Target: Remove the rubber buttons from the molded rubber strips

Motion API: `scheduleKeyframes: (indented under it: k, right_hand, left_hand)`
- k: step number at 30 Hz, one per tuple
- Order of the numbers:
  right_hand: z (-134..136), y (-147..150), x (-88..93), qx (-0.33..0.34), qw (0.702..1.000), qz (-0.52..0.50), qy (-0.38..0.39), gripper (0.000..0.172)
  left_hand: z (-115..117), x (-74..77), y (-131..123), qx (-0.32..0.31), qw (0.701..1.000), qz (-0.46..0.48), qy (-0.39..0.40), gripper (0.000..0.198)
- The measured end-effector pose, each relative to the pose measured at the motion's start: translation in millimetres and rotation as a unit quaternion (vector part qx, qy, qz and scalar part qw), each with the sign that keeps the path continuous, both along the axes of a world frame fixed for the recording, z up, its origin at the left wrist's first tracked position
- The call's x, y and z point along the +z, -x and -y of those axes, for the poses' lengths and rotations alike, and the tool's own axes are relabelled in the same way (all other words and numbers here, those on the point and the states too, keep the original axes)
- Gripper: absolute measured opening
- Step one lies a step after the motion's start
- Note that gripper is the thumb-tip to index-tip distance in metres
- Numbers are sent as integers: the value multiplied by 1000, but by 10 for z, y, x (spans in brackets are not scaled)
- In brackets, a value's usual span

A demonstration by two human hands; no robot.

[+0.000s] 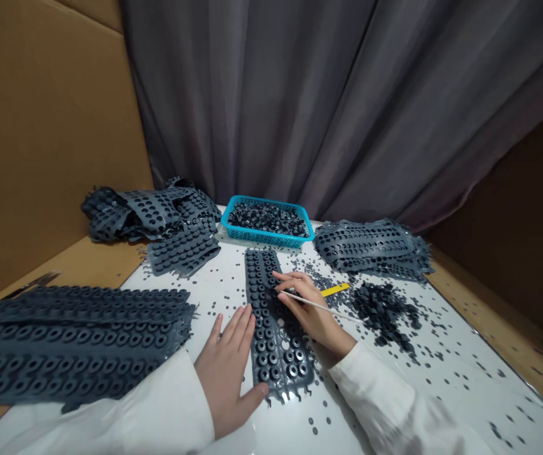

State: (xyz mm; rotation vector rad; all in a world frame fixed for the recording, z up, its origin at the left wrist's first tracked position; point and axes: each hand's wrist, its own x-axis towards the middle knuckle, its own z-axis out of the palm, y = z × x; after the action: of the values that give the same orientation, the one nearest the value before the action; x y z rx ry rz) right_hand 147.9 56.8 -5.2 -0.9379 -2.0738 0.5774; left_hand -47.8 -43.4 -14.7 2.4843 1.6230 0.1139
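White tabletop (394, 385) strewn with loose rubber discs (385, 313). Left hand (227, 370) flat, fingers apart, pinning perforated rubber strip (278, 354) at centre; right hand (311, 309) pinched on thin stick (321, 304). Risk: strip slipping under uneven pressure, stick tip tearing rubber webbing.

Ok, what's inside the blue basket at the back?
The bright blue plastic mesh basket holds a heap of small dark grey rubber pieces. They cover its floor, so the bottom can't be seen, and any pieces lower down are hidden too.
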Motion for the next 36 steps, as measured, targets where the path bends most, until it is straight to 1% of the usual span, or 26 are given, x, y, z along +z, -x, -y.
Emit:
scheduleKeyframes:
  k: [2, 4, 6, 9, 13, 21, 28, 32, 36]
  right_hand:
    - [15, 24, -20, 19, 1000, -1, 21, 9]
    - [39, 52, -35, 54, 998, 4, 44, 10]
    - [60, 74, -42, 80, 995, 24, 52, 10]
    - [68, 87, -42, 91, 993, 57, 48, 10]
    - [51, 82, -41, 95, 993, 63, 39, 10]
    - [6, 101, -33, 109, 988, 111, 0, 11]
    - [-30, 59, 1, 122, 980, 155, -36, 11]
    - [-29, 71, -12, 122, 970, 191, -85, 11]
    - [-65, 86, -62, 127, 956, 219, -146, 15]
  left_hand:
    - [1, -10, 1, 2, 1000, 4, -4, 78]
    - [2, -25, 4, 0, 1000, 7, -8, 78]
    - [3, -41, 8, -2, 1000, 9, -11, 78]
    - [5, -54, 13, 1, 1000, 14, -13, 79]
    - [4, -51, 12, -2, 1000, 12, -14, 79]
    - [0, -35, 4, -1, 1000, 6, -12, 80]
    - [-2, -28, 8, -3, 1000, 10, -10, 79]
    - [2, -28, 4, 1, 1000, 5, -12, 79]
    - [4, -28, 1, 0, 1000, 1, -13, 79]
